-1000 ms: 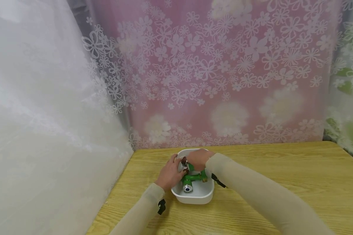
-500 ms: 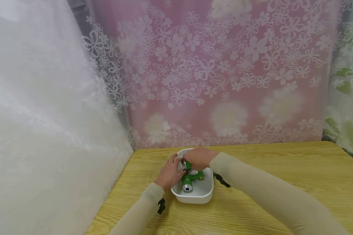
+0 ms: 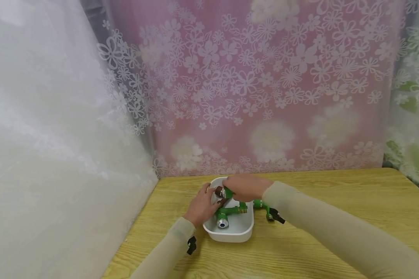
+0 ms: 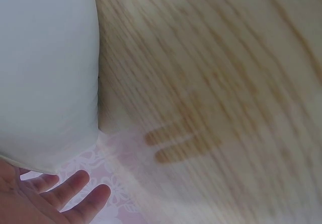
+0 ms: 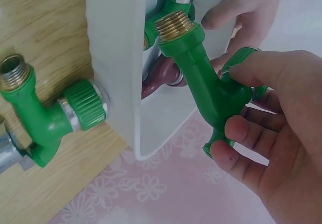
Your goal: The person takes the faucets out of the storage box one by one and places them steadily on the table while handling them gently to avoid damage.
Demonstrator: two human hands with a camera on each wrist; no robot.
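The right hand's [image 5: 289, 128] grip is closed round a green tap [image 5: 201, 83] at the bin's [image 3: 230, 237] opening; other taps [image 3: 231, 210] lie inside. The left hand [image 3: 200, 205], grip relaxed and fingers extended, lies across the left rim. An outer tap [image 5: 45, 118] lies beside the right wall. The bin stands near the back edge of the wood-grain table [image 3: 335, 186], which extends well rightward. A pink floral curtain [image 3: 265, 97] hangs behind.

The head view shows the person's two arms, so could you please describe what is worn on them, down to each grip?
The left sleeve and right sleeve are long, plain and cream-beige. A black fitting shows under the left cuff, another by the right. The left grip and right grip are gloveless.
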